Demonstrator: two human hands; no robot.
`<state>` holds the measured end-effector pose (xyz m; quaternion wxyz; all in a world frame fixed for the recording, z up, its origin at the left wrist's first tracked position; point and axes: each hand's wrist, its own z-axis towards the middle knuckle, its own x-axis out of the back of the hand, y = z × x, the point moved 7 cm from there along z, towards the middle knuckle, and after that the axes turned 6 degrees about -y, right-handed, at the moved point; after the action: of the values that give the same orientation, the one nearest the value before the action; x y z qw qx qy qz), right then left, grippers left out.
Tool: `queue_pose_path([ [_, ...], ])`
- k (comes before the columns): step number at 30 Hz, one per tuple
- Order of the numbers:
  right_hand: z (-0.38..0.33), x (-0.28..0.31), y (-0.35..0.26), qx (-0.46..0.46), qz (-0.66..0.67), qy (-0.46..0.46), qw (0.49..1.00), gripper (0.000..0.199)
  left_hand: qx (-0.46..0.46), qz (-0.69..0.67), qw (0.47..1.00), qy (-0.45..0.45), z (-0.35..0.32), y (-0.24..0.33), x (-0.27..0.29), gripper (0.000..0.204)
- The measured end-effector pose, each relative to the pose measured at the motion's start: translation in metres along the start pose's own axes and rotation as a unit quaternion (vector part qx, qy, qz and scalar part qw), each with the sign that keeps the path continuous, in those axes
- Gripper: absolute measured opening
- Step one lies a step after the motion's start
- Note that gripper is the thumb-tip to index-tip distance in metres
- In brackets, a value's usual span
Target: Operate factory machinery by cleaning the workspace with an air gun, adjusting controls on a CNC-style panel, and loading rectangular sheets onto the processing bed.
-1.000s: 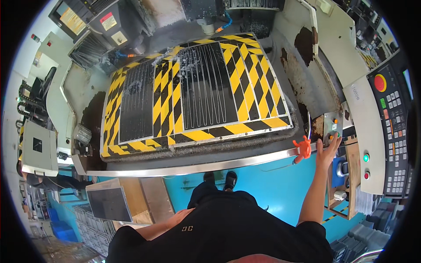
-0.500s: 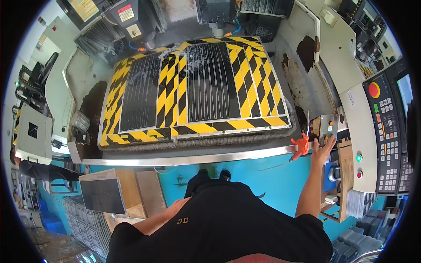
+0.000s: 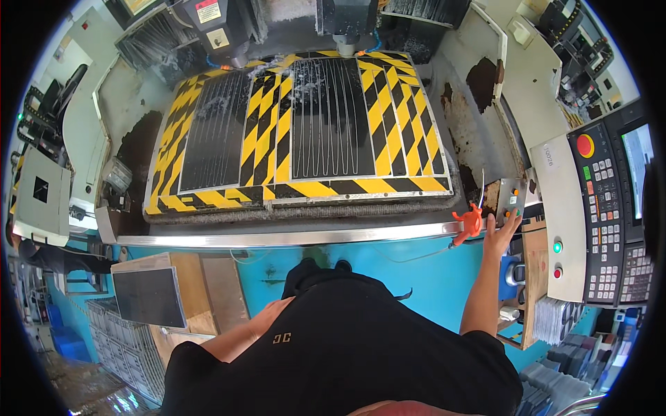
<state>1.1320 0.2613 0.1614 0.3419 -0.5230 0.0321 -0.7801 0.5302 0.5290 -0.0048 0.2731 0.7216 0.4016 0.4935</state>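
Note:
My right hand (image 3: 497, 237) reaches to a small metal button panel (image 3: 510, 196) at the machine's front right corner. Its fingers are spread, with the fingertips at the panel's lower buttons; whether one is pressed in cannot be made out. Beside the thumb, an orange-red fitting (image 3: 470, 220) with a thin pale tube sits on the steel front rail (image 3: 298, 238). My left hand (image 3: 272, 313) rests at my waist, its fingers hidden by my black shirt. Ahead lies the machine bed with yellow-black striped tape (image 3: 260, 139) around two dark grooved plates (image 3: 331, 125), wet with whitish residue.
Two spindle heads (image 3: 347, 43) stand over the bed's far edge. A control console (image 3: 602, 208) with a red emergency knob is at the right. At lower left is a wooden stand (image 3: 220, 284) with a dark panel (image 3: 148, 295). Stacked plates (image 3: 555, 320) sit at lower right.
The view has shifted slightly, so the bed and rail appear a little lower left. My right hand stays at the button panel, its fingers slightly repositioned. My left hand remains at my waist.

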Motion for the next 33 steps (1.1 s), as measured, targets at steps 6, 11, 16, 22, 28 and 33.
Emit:
queue_pose_path([
  [6,-0.001,0.000,0.001,0.008,-0.003,0.000,1.000,0.081,-0.010,0.004,1.000,0.018,-0.004,0.011,0.003,0.068],
  [11,-0.001,0.001,-0.002,0.013,-0.004,0.002,1.000,0.080,-0.037,0.054,0.998,0.021,-0.007,0.015,0.002,0.067],
  [16,-0.002,0.001,-0.003,0.018,-0.012,0.005,1.000,0.080,-0.044,0.042,0.998,0.032,-0.010,0.015,0.004,0.067],
  [22,0.000,-0.003,0.000,0.020,-0.010,0.001,1.000,0.081,-0.004,-0.030,0.999,0.028,-0.012,0.021,0.005,0.067],
  [28,-0.007,0.000,0.016,0.019,-0.008,-0.003,1.000,0.081,-0.006,-0.043,0.999,0.033,-0.027,0.045,0.005,0.073],
  [33,-0.018,0.019,0.005,0.014,0.015,0.047,0.999,0.070,-0.014,-0.031,0.998,0.057,-0.044,0.042,-0.022,0.076],
])
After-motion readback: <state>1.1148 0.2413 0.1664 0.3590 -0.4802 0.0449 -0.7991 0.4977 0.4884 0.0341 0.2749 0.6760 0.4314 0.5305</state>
